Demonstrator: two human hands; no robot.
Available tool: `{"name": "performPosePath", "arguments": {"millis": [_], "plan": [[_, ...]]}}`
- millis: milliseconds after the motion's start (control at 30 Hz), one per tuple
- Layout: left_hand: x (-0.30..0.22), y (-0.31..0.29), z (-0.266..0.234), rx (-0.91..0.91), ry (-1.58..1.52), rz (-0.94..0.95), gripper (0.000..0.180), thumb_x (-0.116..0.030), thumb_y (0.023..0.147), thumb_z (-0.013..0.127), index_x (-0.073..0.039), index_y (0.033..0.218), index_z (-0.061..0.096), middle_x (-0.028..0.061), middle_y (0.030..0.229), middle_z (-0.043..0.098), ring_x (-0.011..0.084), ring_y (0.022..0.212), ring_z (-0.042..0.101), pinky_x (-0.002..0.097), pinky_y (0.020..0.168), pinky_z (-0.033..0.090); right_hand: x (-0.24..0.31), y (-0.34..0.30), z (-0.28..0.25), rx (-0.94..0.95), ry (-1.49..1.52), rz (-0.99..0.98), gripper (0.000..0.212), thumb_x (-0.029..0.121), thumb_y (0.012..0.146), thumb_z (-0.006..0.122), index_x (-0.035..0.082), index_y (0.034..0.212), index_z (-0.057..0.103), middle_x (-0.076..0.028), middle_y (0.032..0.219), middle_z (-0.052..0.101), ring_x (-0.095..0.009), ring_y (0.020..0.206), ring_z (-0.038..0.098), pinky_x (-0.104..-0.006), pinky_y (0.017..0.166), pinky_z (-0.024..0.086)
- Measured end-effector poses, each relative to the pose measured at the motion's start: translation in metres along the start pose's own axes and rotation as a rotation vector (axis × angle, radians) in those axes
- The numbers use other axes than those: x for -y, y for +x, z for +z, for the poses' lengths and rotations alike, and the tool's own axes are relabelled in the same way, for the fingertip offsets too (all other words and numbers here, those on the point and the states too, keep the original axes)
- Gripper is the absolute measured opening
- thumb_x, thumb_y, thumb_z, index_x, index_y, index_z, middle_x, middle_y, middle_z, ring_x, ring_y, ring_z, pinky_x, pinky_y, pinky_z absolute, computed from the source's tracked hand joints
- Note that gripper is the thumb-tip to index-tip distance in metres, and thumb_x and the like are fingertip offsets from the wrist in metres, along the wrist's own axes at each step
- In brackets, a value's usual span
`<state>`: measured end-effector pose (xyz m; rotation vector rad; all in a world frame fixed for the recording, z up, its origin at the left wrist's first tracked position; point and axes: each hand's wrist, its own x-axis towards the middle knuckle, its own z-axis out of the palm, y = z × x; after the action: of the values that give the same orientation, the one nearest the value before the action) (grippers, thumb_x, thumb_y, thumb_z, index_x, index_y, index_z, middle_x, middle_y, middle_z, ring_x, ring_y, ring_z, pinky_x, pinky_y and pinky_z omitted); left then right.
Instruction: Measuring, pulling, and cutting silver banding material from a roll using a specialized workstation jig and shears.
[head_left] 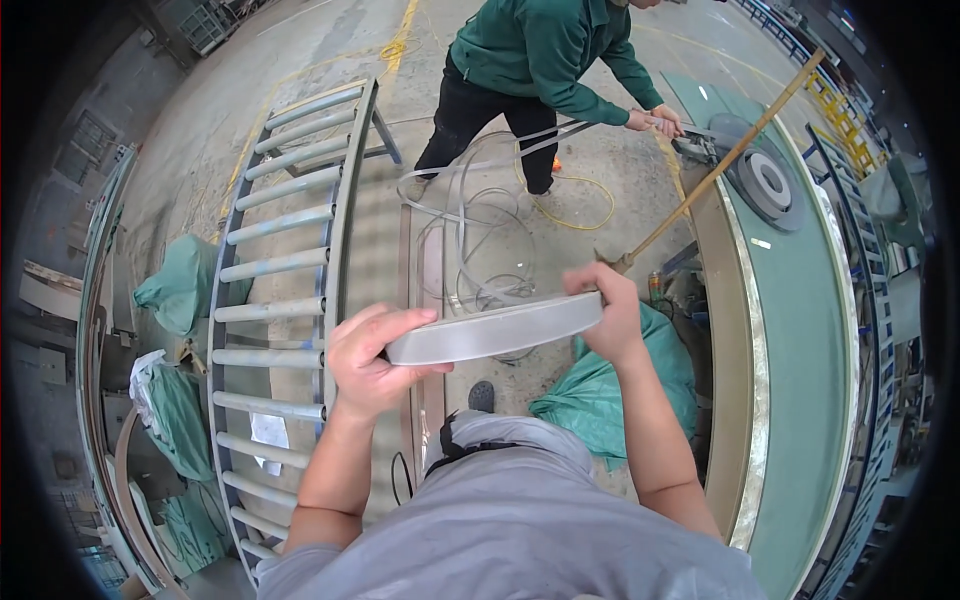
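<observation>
A flat, wound roll of grey strip is held edge-on in front of my body. My left hand grips its left end, thumb on top and fingers below. My right hand is closed round the right end, with the fingers bent over the far side. Beyond the roll, loops of loose pale strip lie on the floor and rise toward a co-worker in a green jacket. That person's hands hold a length of strip near a small dark metal device at the table.
A roller conveyor runs along my left, with green sacks beyond it. At right stands a long green-topped table bearing a grey coil. A wooden pole leans against it. Another green sack lies by my right side.
</observation>
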<state>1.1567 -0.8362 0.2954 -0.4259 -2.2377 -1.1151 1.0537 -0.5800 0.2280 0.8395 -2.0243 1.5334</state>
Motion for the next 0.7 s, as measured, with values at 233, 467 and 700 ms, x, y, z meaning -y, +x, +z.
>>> {"name": "performPosePath", "arguments": {"millis": [233, 467, 700], "plan": [[-0.009, 0.011, 0.004, 0.145, -0.133, -0.078, 0.075, -0.044, 0.063, 0.082, -0.006, 0.123, 0.055, 0.0098, 0.091, 0.062, 0.023, 0.081, 0.059, 0.0332, 0.072, 0.045, 0.05, 0.041, -0.003, 0.322, -0.176, -0.126, 0.021, 0.012, 0.06, 0.069, 0.006, 0.062, 0.049, -0.007, 0.058, 0.05, -0.028, 0.051, 0.052, -0.0362, 0.047, 0.042], [-0.012, 0.011, 0.016, 0.247, 0.236, 0.005, 0.041, -0.033, 0.064, 0.084, -0.007, 0.087, 0.062, 0.0074, 0.072, 0.061, 0.0273, 0.067, 0.059, 0.0335, 0.064, 0.046, 0.068, 0.045, 0.012, 0.36, -0.282, -0.251, 0.023, 0.013, 0.06, 0.072, 0.008, 0.064, 0.049, -0.006, 0.058, 0.049, -0.027, 0.052, 0.054, -0.0357, 0.046, 0.042], [0.003, -0.019, 0.01, 0.072, -0.079, -0.184, 0.046, -0.037, 0.054, 0.089, -0.005, 0.072, 0.061, 0.0044, 0.061, 0.057, 0.0175, 0.055, 0.055, 0.0273, 0.051, 0.039, 0.051, 0.03, 0.016, 0.138, 0.001, -0.218, 0.027, 0.012, 0.057, 0.076, 0.006, 0.075, 0.057, -0.009, 0.069, 0.056, -0.026, 0.063, 0.059, -0.0353, 0.058, 0.047]]}}
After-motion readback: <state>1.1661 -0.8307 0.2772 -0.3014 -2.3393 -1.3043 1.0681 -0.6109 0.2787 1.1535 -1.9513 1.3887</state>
